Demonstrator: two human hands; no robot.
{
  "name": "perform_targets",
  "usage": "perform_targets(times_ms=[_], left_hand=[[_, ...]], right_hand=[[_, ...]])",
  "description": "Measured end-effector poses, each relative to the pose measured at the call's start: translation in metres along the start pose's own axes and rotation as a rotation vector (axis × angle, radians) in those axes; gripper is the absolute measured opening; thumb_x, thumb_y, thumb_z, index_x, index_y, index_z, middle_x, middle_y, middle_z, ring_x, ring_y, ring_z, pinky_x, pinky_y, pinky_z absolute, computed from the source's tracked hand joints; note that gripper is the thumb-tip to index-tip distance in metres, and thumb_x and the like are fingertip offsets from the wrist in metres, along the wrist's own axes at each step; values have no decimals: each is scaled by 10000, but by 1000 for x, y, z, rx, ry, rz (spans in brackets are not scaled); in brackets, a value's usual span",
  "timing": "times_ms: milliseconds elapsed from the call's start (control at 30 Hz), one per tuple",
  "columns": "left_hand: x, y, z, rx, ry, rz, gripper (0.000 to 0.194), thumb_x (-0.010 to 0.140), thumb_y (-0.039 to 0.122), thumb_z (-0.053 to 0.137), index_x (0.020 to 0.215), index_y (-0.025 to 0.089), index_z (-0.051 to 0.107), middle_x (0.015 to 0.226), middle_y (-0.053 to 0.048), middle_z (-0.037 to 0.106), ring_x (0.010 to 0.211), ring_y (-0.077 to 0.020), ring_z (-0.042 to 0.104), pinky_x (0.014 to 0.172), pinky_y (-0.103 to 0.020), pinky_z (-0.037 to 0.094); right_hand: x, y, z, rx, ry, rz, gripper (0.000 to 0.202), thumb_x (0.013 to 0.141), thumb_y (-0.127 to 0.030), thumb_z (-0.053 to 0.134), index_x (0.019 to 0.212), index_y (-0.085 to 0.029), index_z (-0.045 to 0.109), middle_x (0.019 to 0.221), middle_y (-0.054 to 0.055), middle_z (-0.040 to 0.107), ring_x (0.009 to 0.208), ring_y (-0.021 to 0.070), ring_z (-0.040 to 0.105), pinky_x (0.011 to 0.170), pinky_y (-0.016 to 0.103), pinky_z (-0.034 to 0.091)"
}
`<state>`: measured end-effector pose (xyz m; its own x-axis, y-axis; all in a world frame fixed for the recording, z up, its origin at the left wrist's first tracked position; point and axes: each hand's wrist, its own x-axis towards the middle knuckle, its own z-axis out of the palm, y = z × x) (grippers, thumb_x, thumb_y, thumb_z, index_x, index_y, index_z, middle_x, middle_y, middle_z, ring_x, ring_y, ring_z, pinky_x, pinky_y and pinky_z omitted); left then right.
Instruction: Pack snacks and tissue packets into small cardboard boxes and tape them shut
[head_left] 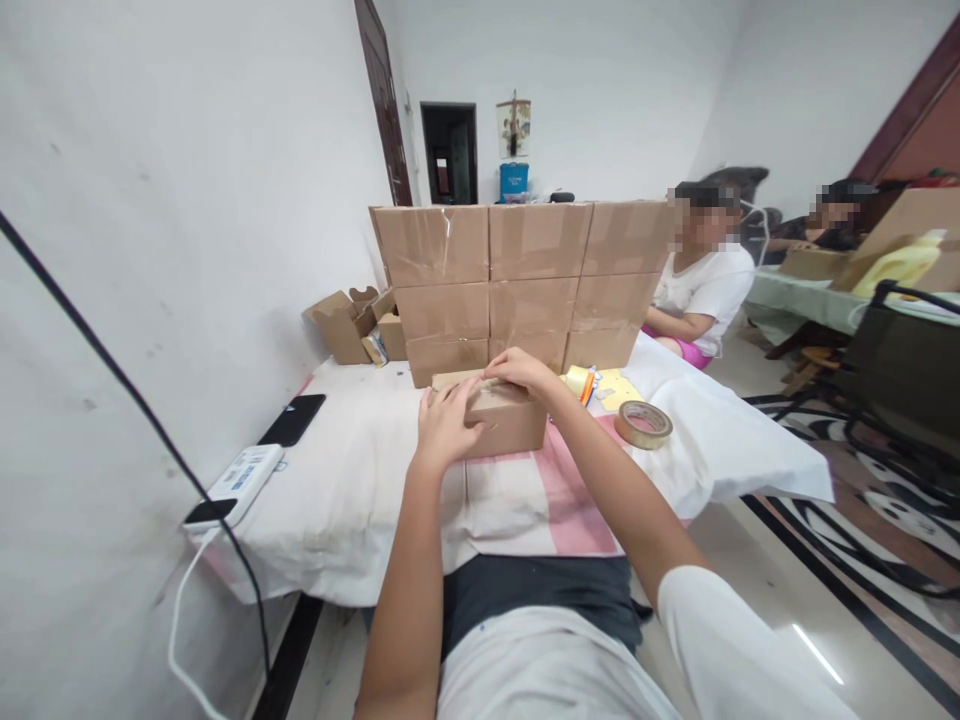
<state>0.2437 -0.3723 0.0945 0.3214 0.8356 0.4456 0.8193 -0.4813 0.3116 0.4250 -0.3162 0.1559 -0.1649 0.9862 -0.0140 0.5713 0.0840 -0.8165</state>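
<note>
A small brown cardboard box [517, 430] lies on the cloth-covered table in front of me. My left hand [448, 420] grips its left end, thumb against the front face and fingers over the top. Across the top reaches my right hand [523, 368], its bent fingertips drawn together at the upper face close to the left fingers. Whatever is between those fingertips is too small to make out. To the right of the box sits a roll of tape [643, 425].
Behind the box rises a stack of taped cardboard boxes [442, 310]. Open cartons [341, 325] stand at its left. A phone [294, 420] and a white power strip [244, 482] lie along the left edge. A person [705, 270] sits beyond the table at right.
</note>
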Motion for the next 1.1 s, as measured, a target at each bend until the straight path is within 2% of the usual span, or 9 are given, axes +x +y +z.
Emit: perform_targets(times_ms=[133, 267, 500, 633, 900, 1100], left_hand=[[0, 2, 0, 35, -14, 17, 560, 825, 354, 672, 1373, 347, 556, 1508, -19, 515, 1389, -310, 432, 1213, -572, 129], [0, 2, 2, 55, -5, 17, 503, 833, 372, 669, 1332, 375, 600, 1510, 2, 512, 1382, -306, 435, 1210, -574, 143], [-1, 0, 6, 71, 25, 30, 477, 830, 375, 677, 1304, 371, 626, 1483, 2, 541, 1347, -305, 462, 1204, -565, 174], [-1, 0, 6, 81, 32, 36, 470, 826, 362, 679, 1294, 373, 633, 1458, 4, 564, 1331, -299, 474, 1205, -552, 180], [-2, 0, 6, 67, 56, 54, 456, 834, 375, 674, 1289, 358, 644, 1450, 2, 577, 1317, -304, 492, 1189, -564, 195], [-2, -4, 8, 27, 20, 101, 451, 869, 321, 641, 1316, 378, 622, 1375, 31, 641, 1315, -286, 512, 1192, -564, 167]], right_hand=[[0, 0, 2, -46, 16, -5, 191, 733, -307, 676, 722, -130, 745, 416, -67, 363, 420, 71, 289, 444, 245, 224], [2, 2, 4, -119, 34, -17, 186, 743, -282, 666, 747, -123, 762, 462, -46, 455, 463, 83, 366, 490, 240, 296], [11, 7, 8, -297, 90, -58, 166, 710, -220, 709, 841, -156, 787, 757, 26, 707, 697, 136, 580, 605, 221, 381], [14, 10, 12, -386, 128, -58, 144, 707, -212, 709, 831, -178, 773, 814, 43, 734, 750, 158, 617, 630, 232, 387], [13, 12, 14, -483, 149, -54, 193, 715, -348, 733, 853, -214, 743, 874, 49, 751, 819, 195, 655, 649, 250, 398], [8, 7, 17, -549, 145, -35, 130, 743, -294, 690, 847, -229, 733, 949, 58, 764, 892, 214, 678, 653, 260, 390]])
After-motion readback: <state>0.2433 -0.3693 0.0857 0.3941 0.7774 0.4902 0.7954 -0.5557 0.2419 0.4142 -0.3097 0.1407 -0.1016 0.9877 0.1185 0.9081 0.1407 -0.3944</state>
